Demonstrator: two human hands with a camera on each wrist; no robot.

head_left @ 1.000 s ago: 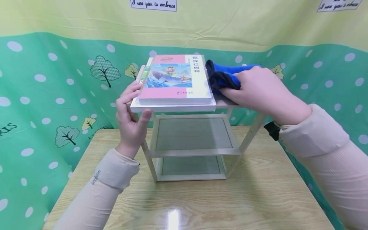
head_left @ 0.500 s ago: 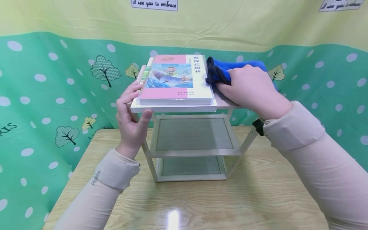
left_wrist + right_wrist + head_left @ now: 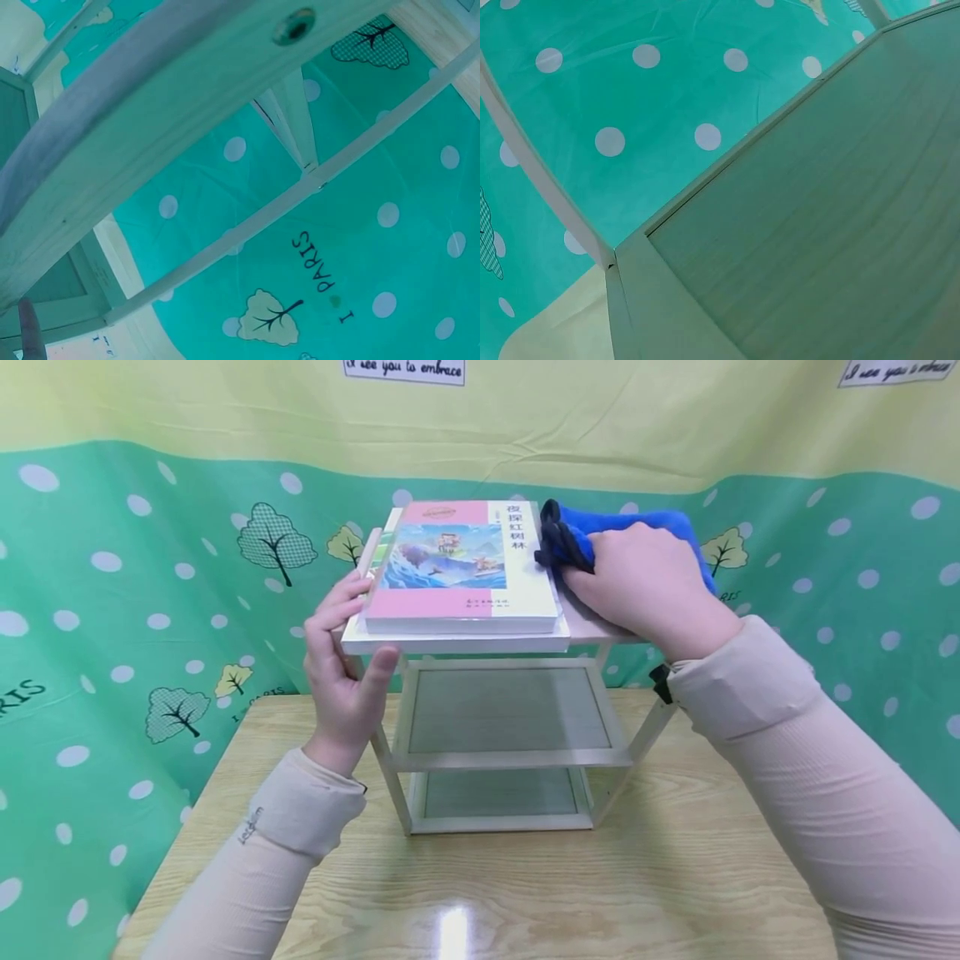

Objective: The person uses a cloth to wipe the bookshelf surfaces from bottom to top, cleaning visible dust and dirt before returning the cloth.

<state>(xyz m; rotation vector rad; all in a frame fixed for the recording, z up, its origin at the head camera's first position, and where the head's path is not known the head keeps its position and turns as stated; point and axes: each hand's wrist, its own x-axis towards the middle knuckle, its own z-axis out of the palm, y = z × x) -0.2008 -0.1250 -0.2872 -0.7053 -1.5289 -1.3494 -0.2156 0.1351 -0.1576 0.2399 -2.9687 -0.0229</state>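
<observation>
A blue cloth with black edging (image 3: 637, 520) lies on the right part of the top board of a pale wooden shelf rack (image 3: 517, 760). My right hand (image 3: 645, 589) grips the cloth from above and presses it on the board. At the rack's upper left corner my left hand (image 3: 337, 681) holds the side, thumb in front and fingers beside the books. A pink and white book (image 3: 442, 602) lies flat on a larger white book (image 3: 457, 644) on the top board, just left of the cloth. One left fingertip (image 3: 31, 334) shows against the wood in the left wrist view.
The rack stands on a light wooden table (image 3: 480, 885). Behind it hangs a green and yellow curtain (image 3: 187, 577) with dots and trees. The right wrist view shows a rack board (image 3: 817, 202) and a slanting leg (image 3: 547, 180).
My right hand has moved left and slightly back along the top board with the cloth, more of which now shows behind the hand. The left hand and the books have stayed in place.
</observation>
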